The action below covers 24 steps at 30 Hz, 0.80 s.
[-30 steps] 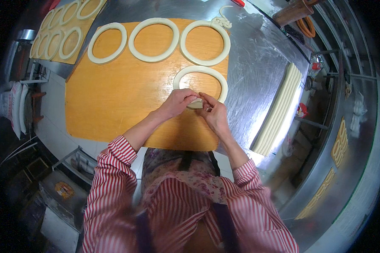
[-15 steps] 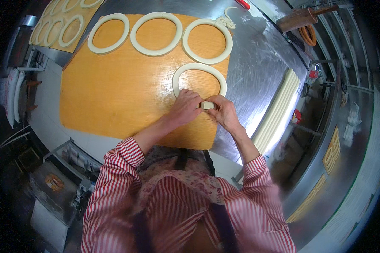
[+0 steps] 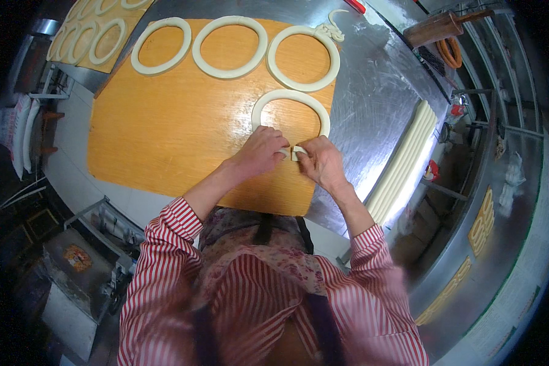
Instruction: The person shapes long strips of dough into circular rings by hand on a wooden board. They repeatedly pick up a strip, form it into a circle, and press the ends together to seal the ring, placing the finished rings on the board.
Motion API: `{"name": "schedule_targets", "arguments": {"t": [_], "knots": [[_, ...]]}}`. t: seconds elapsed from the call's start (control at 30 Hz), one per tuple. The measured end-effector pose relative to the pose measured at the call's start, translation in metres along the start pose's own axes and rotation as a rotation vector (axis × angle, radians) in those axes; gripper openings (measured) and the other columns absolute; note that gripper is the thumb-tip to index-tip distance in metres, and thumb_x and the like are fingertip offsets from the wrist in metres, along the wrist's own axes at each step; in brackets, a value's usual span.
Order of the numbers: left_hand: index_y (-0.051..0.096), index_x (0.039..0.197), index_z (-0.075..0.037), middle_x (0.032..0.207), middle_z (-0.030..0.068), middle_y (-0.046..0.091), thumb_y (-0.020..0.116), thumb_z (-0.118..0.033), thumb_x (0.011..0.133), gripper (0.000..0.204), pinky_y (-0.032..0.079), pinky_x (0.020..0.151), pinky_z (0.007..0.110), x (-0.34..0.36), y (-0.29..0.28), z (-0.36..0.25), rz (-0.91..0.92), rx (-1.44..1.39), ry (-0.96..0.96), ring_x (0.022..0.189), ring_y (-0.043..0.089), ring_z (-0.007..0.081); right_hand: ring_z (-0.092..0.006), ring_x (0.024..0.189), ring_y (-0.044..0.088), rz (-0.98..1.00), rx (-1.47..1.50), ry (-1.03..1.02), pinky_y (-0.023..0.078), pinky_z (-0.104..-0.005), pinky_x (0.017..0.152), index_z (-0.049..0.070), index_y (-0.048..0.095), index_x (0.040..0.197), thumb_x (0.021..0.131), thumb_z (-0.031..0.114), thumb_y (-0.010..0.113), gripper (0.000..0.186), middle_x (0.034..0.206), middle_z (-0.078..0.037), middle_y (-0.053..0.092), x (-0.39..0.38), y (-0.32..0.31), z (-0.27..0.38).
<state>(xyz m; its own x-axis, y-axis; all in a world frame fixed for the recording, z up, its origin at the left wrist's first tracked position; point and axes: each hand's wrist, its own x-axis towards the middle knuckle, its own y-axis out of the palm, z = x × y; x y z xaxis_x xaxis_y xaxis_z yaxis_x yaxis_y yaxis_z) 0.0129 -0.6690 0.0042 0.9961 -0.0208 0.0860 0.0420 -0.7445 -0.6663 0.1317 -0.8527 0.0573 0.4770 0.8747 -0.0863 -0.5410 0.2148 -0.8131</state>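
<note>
Left hand (image 3: 263, 149) and right hand (image 3: 325, 161) are pinching the parted ends (image 3: 296, 154) of a dough loop (image 3: 290, 95) that is probably handling light, soft and dentable, best held just behind them.

left grip (image 3: 264, 150) hides dough (image 3: 293, 96), apparently most of one end.

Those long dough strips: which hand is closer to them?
Right. The right hand is left of the strips, over the board; the left hand is farther left, also over it.
</note>
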Motion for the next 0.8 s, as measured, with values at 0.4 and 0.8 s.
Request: {"name": "schedule_targets", "arguments": {"t": [0.4,0.8], "knots": [[0.067,0.090,-0.003,0.089,0.0099,0.061,0.072,-0.008,0.080,0.013,0.046,0.084,0.042,0.002,0.007,-0.011,-0.238,0.043,0.009,0.090,0.059,0.0307,-0.0290,0.087,0.060,-0.262,0.015,0.078,0.043,-0.0413,0.078,0.006,0.074,0.095,0.083,0.017,0.074,0.016,0.085,-0.008,0.067,-0.008,0.027,0.002],[0.067,0.085,-0.002,0.086,0.0101,0.061,0.074,-0.004,0.073,0.014,0.045,0.085,0.044,-0.001,0.013,-0.001,-0.223,-0.012,0.098,0.089,0.058,0.0314,-0.0257,0.091,0.059,-0.238,-0.015,0.078,0.041,-0.0398,0.081,0.008,0.074,0.098,0.079,0.010,0.074,0.019,0.087,-0.005,0.067,-0.008,0.034,0.011]]}}
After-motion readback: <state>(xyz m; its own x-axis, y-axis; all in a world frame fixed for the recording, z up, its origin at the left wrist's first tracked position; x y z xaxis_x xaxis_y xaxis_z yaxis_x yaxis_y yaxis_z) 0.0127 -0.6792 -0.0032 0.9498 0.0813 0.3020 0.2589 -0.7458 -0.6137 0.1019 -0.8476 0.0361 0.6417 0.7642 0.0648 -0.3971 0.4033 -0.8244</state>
